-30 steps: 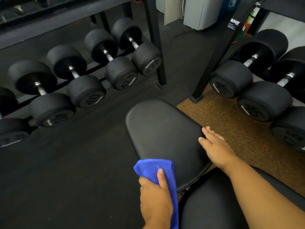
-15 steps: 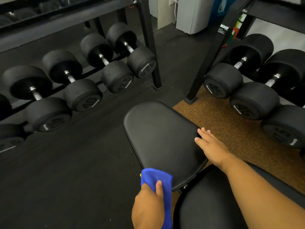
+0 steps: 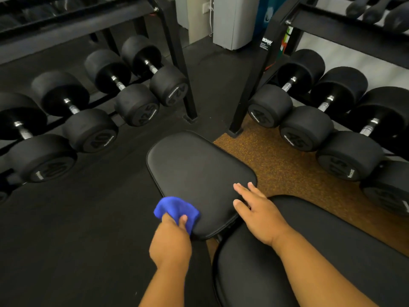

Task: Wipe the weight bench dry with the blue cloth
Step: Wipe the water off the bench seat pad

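Note:
The weight bench has two black padded parts: a small seat pad in the middle and a larger back pad at lower right. My left hand grips a bunched blue cloth pressed on the seat pad's near left corner. My right hand lies flat, fingers spread, on the seat pad's near right edge, where the two pads meet.
A rack of black dumbbells stands at the left and another dumbbell rack at the right, their upright posts just beyond the seat pad. Black rubber floor lies to the left, brown speckled matting to the right.
My left hand has moved the cloth along the pad's near edge and bunched it tighter. My right hand has slid back along the right edge toward the gap between the pads. The view shifted slightly.

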Demonstrator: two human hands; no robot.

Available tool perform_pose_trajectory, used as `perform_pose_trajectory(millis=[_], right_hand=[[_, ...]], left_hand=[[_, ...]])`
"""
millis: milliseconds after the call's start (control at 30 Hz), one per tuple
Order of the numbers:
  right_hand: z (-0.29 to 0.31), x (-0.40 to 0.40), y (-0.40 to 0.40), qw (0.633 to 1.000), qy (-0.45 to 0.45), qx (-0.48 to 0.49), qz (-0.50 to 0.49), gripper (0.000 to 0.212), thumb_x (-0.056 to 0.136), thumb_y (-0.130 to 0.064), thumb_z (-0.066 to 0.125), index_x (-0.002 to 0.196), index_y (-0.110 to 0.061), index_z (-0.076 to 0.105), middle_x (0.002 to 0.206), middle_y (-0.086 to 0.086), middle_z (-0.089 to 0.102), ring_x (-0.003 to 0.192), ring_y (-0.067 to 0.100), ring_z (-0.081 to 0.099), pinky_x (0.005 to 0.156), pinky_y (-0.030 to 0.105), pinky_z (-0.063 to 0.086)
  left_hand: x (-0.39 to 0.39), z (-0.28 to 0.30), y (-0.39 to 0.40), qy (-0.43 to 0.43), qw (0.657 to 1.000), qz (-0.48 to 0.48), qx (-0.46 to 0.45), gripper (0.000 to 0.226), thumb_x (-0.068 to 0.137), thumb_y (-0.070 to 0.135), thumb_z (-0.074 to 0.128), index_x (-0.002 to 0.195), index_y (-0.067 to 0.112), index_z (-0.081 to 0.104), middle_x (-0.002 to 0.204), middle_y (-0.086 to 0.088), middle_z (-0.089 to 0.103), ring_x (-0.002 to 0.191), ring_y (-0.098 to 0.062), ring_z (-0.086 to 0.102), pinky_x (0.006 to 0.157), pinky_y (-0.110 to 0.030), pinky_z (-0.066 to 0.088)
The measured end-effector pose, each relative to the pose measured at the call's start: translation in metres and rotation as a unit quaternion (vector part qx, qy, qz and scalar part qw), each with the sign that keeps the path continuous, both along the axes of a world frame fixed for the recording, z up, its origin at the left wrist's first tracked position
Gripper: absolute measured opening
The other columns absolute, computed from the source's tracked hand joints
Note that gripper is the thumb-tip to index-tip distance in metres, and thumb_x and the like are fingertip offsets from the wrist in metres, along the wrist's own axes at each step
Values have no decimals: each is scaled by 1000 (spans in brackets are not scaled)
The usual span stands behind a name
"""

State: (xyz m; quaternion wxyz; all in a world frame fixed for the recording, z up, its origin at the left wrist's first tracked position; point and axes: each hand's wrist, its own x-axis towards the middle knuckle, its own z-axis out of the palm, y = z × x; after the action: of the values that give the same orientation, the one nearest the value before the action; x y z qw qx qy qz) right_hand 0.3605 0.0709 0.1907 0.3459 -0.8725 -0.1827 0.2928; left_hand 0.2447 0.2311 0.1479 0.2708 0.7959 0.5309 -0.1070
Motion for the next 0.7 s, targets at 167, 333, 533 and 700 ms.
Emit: perform_pose_trajectory(millis=[167, 333, 533, 700], right_hand=[[15, -22, 0, 1000, 11, 26, -1, 47, 100, -35, 43, 147, -35, 36, 157, -9, 24, 146, 4, 12, 114, 24, 16], [14, -35, 6, 999, 3, 46, 9, 43, 101, -35, 42, 143, -35, 41, 152, -18, 33, 144, -3, 9, 113, 20, 13], [-1, -38, 8, 995, -26, 72, -60, 41, 101, -28, 44, 141, -31, 45, 150, -14, 39, 142, -1, 21, 110, 15, 15], [-12, -38, 11, 996, 0, 48, -80, 43, 100, -26, 43, 143, -29, 43, 151, -11, 39, 139, 4, 31, 114, 23, 23]], left_hand=[[22, -8, 32, -31, 993, -57, 100, 39, 95, 48, 43, 115, 15, 47, 113, -13, 58, 106, -36, 55, 84, -43, 45], [36, -15, 44, 31, 983, -145, 108, 65, 95, 59, 31, 150, 26, 19, 150, -9, 32, 139, -30, 27, 106, -59, 25], [3, -14, -12, -12, 919, -380, 106, 63, 92, 66, 25, 149, 43, 13, 161, 10, 1, 148, -22, -6, 112, -63, 1], [25, -13, -4, 24, 874, -469, 127, 64, 91, 69, 20, 149, 45, 6, 161, 11, -3, 148, -22, -10, 113, -64, -1]])
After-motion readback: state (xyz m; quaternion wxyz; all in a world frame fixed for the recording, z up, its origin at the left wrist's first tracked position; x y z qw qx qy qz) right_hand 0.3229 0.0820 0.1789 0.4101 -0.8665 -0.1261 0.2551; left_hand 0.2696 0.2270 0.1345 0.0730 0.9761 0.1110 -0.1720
